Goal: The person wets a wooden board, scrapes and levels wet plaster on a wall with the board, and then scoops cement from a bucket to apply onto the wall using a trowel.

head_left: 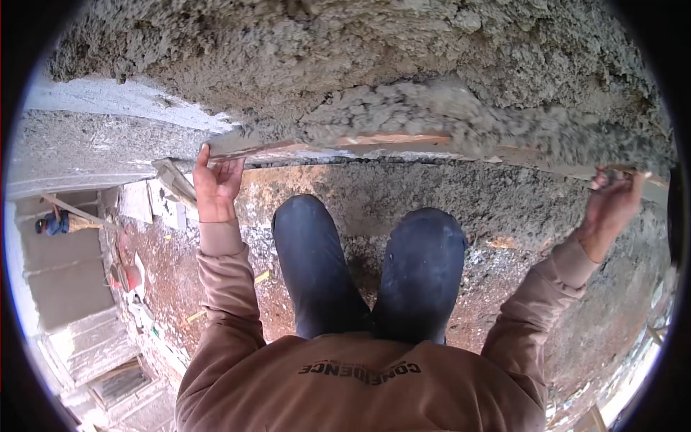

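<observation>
A long wooden board (403, 138) runs across the view, its upper side and edge coated with wet grey mortar. My left hand (218, 183) is closed on the board's left end, thumb up against its edge. Far to the right, my right hand (615, 198) grips the other end with bent fingers. Rough wet mortar (374, 57) covers the surface beyond the board, and a blurred heap of it (446, 104) lies along the board's far side. The undersides of the fingers on both hands are partly hidden.
Below the board are my dark-covered legs (309, 252). A short wood piece (175, 180) sticks out beside my left hand. Debris litters the reddish ground (173, 266). Another person (54, 222) is at far left, near a grey block wall (65, 270) and a slanting pole (79, 210).
</observation>
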Tool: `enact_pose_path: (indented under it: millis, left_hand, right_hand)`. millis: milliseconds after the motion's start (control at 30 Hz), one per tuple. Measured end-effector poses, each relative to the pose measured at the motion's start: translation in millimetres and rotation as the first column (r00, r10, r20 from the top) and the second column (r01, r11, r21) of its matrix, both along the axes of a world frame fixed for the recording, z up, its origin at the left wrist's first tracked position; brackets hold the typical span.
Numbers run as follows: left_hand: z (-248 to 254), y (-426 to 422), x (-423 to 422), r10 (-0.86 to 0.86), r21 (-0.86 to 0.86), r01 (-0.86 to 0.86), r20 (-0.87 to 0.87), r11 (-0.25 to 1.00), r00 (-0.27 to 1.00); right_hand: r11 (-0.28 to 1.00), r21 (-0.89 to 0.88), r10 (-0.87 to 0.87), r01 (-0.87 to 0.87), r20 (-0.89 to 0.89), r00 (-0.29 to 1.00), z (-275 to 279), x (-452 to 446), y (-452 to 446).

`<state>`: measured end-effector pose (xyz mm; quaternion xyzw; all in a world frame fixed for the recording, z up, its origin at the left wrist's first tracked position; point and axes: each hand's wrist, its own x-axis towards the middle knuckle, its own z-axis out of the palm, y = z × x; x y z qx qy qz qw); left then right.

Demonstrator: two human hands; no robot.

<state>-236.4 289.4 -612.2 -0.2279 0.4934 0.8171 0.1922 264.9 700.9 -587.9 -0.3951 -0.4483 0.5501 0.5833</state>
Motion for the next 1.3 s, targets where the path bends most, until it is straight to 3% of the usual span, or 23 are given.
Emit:
enact_pose_path:
  millis: [200, 267, 467, 567, 667, 767, 800, 833, 867, 933, 1000, 1033, 1167, 1233, 1300]
  left_hand:
    - [69.6, 75.5, 101.3, -0.04, 0.02, 0.045, -0.181, 0.999, 0.983]
    - [67.8, 76.9, 117.0, -0.153, 0.04, 0.178, -0.355, 0.983, 0.922]
    - [68.2, 56.8, 118.8, -0.092, 0.149, 0.142, -0.298, 0.979, 0.95]
    - [50.6, 44.3, 105.4, -0.066, 0.247, 0.167, -0.374, 0.954, 0.925]
    - [42.6, 20.4, 75.4, -0.122, 0.206, 0.224, -0.417, 0.952, 0.901]
    - [39.9, -5.6, 37.7, -0.12, 0.132, 0.185, -0.392, 0.974, 0.912]
    - [36.5, -15.5, 23.6, -0.124, 0.114, 0.187, -0.414, 0.976, 0.902]
    - [32.1, -25.4, 9.0, -0.112, 0.098, 0.168, -0.422, 0.981, 0.9]
    - [29.4, -36.7, -5.2, -0.119, 0.077, 0.168, -0.434, 0.983, 0.893]
    - [32.0, -51.7, -27.6, -0.069, 0.03, 0.092, -0.445, 0.995, 0.893]
    - [30.6, -67.6, -48.4, -0.061, -0.011, 0.062, -0.44, 0.998, 0.896]
    - [31.8, -68.2, -53.7, -0.049, -0.036, 0.037, -0.442, 0.999, 0.896]
    - [43.4, -59.8, -44.1, -0.04, -0.081, 0.008, -0.401, 0.997, 0.915]
    - [59.5, -39.1, -25.4, -0.059, -0.076, 0.029, -0.42, 0.997, 0.906]
    - [74.6, -16.2, 7.3, -0.065, -0.091, 0.03, -0.416, 0.995, 0.907]
  right_hand:
    - [1.0, -0.03, 0.007, -0.006, 0.014, 1.0, -25.1, 102.1, 97.7]
    - [0.999, -0.047, 0.009, -0.008, 0.019, 1.0, -35.4, 113.5, 118.2]
    - [0.99, -0.001, -0.139, 0.14, 0.099, 0.985, -15.2, 87.1, 121.1]
    - [0.978, 0.031, -0.209, 0.207, 0.104, 0.972, 6.6, 74.3, 116.8]
    - [0.983, 0.008, -0.185, 0.185, 0.013, 0.983, 13.6, 62.8, 110.1]
    - [0.996, -0.067, -0.061, 0.052, -0.141, 0.988, 31.2, 8.4, 24.5]
    - [0.994, -0.052, -0.104, 0.099, -0.108, 0.989, 43.3, -22.9, -7.4]
    - [0.998, -0.043, 0.031, -0.036, -0.113, 0.993, 24.7, -10.2, 4.4]
    - [0.999, -0.021, 0.027, -0.031, -0.164, 0.986, 21.7, -26.4, -9.9]
    - [0.993, -0.078, -0.099, 0.093, -0.081, 0.992, 39.1, -78.2, -63.0]
    - [0.995, -0.09, -0.056, 0.047, -0.095, 0.994, 35.9, -89.3, -81.3]
    - [0.995, -0.1, -0.025, 0.014, -0.106, 0.994, 33.3, -94.9, -85.1]
    - [0.968, -0.137, -0.229, 0.209, -0.151, 0.962, 47.0, -106.7, -86.2]
    - [1.0, 0.001, -0.027, 0.027, -0.199, 0.98, 30.1, -55.6, -43.2]
    - [1.0, 0.01, 0.006, -0.004, -0.158, 0.987, 21.1, -2.0, 8.4]
